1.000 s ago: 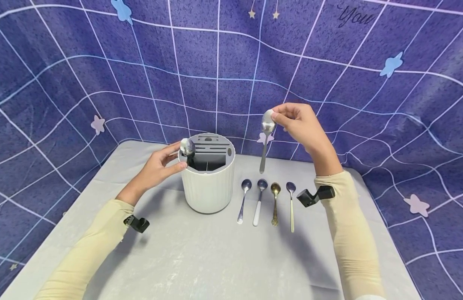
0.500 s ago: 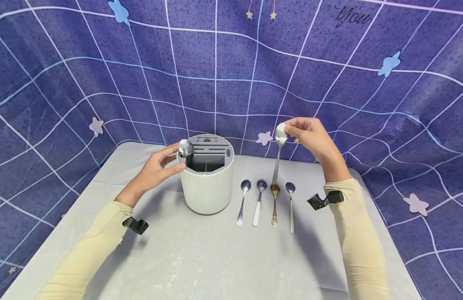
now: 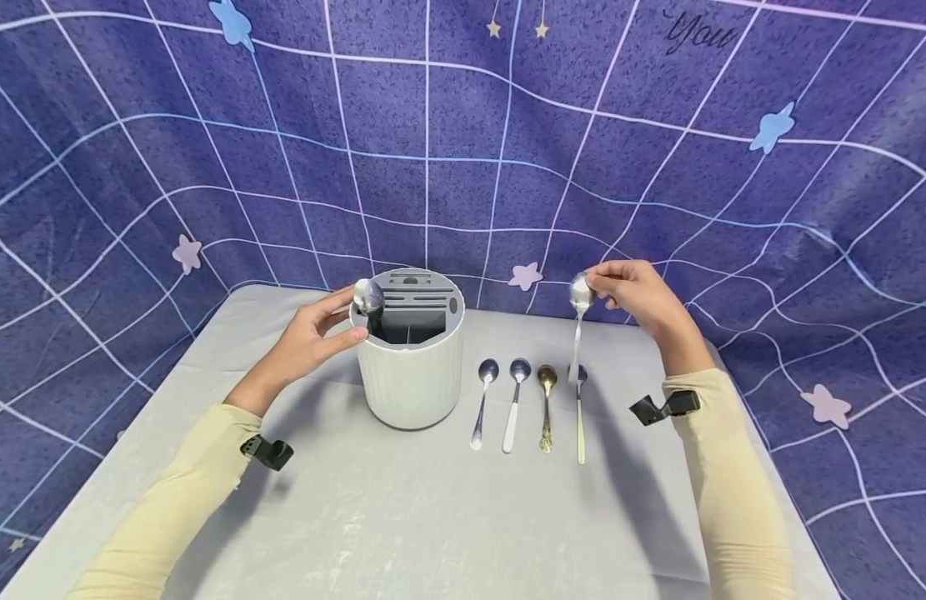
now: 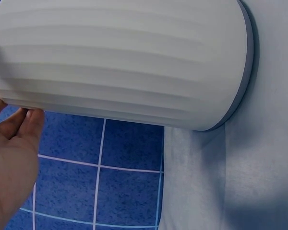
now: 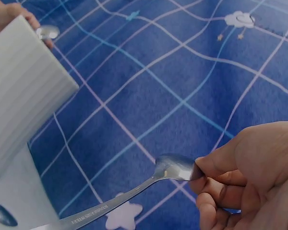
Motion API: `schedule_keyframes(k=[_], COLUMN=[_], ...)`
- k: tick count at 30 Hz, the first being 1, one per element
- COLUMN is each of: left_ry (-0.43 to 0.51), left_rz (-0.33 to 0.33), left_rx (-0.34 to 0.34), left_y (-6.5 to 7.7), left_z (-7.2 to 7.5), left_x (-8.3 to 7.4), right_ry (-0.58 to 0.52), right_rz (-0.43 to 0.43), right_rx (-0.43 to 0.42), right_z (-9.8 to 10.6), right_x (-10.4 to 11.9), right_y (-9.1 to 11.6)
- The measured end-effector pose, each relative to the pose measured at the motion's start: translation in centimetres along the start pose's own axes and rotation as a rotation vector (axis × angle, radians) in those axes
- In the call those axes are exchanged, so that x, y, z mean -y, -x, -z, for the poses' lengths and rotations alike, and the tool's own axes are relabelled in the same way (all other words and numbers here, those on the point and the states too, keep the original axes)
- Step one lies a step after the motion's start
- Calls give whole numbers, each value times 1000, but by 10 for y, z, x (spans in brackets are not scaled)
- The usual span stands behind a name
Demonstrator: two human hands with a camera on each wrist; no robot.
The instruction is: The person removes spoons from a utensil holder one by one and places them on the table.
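Note:
My right hand (image 3: 637,298) pinches a stainless steel spoon (image 3: 580,293) by the edge of its bowl, the handle hanging down over the table. In the right wrist view, thumb and fingers meet on the bowl tip of that spoon (image 5: 175,166). My left hand (image 3: 309,337) holds the white ribbed utensil holder (image 3: 412,387) at its left rim, thumb toward the front. Fingertips (image 4: 34,120) touch the holder's wall in the left wrist view. Inside the holder, close to that hand, another spoon (image 3: 369,298) stands bowl up; its handle is hidden.
Right of the holder lie a silver spoon (image 3: 481,408), a white-handled spoon (image 3: 512,421), a gold ornate spoon (image 3: 547,417) and a spoon with a pale gold handle (image 3: 580,425), in a row on the grey-covered table (image 3: 402,517). A blue grid-patterned curtain (image 3: 463,150) hangs behind.
My right hand has moved right and lower with the spoon, whose handle end now overlaps the rightmost spoon in the head view. The left hand stays on the holder.

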State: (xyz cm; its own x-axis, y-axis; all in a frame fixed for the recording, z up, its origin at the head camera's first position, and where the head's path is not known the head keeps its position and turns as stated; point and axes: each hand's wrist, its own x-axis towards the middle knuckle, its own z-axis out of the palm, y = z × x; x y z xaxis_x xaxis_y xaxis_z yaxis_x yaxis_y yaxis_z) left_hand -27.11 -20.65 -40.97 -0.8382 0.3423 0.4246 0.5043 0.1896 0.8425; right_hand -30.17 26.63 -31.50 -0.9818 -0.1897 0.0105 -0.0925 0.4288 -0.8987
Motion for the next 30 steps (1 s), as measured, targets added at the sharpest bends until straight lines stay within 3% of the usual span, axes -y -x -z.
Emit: schedule_keyframes(k=[16,30], left_ry=[2,-5], left_rz=[2,5], left_rx=[7,4], left_y=[-1,-1], left_z=[1,1], left_x=[1,-1], right_ry=[17,-35], right_rz=[-132,-232], right_rx=[22,94], right_z=[19,21], right_x=[-59,-104], right_y=[-3,-2])
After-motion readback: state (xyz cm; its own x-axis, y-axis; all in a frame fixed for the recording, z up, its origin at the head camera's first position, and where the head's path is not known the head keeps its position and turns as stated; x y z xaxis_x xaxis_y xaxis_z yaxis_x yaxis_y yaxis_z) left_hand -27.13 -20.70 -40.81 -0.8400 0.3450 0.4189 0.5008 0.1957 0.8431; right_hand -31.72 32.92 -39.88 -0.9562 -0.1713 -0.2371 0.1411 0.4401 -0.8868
